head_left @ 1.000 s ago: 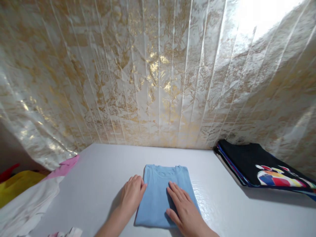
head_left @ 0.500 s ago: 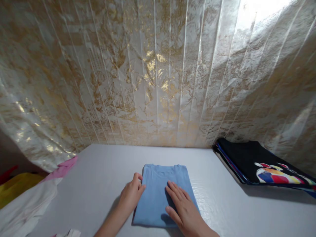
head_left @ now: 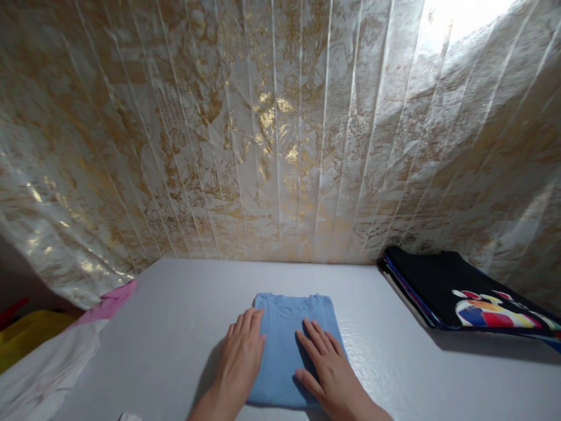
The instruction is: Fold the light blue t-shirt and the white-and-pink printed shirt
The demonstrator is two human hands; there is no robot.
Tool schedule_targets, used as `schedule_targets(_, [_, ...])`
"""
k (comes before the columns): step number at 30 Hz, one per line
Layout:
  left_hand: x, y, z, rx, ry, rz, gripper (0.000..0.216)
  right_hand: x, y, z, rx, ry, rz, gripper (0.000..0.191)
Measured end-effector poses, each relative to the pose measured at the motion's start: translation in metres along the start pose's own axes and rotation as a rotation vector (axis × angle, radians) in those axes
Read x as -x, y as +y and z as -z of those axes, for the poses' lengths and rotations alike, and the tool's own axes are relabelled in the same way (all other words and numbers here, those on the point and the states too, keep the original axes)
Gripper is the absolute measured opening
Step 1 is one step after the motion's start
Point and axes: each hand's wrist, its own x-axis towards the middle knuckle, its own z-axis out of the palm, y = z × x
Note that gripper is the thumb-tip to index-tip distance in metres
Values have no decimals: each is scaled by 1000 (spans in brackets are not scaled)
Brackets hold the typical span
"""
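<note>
A light blue T-shirt [head_left: 283, 374], folded into a neat rectangle with its collar at the far end, lies on the white table [head_left: 184, 327]. Over its left edge rests my left hand [head_left: 242, 351], fingers stretched forward and thumb on the cloth. My right hand [head_left: 326, 365] lies palm down on the right half of the shirt, its fingers spread. Neither hand grips the fabric. The parts of the shirt under both hands are hidden.
A stack of folded shirts, with a black printed one [head_left: 438, 286] on top, sits at the right. At the left edge are white cloth [head_left: 48, 368], pink cloth [head_left: 109, 304] and yellow cloth [head_left: 35, 336]. Shiny gold-patterned sheeting [head_left: 272, 146] hangs behind the table.
My left hand has moved right, from beside the shirt's left edge onto it, and its curled fingers have straightened. My right hand has stayed nearly in place on the shirt.
</note>
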Motion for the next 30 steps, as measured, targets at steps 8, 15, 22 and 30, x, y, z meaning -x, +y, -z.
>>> schedule_targets(8, [8,-1,-35,62,-49,-266,64,-9,15,-14,59,152,-8,60])
schedule_targets(15, [2,-19,-30,106,-11,-228,56,-9,18,-19,119,163,-21,61])
schedule_targets(22, [10,-43,-26,25,27,-5,52,-7,21,-26,141,225,-15,66])
schedule_targets(30, [51,-4,-32,0,89,-470,74,1,21,-33,140,223,23,68])
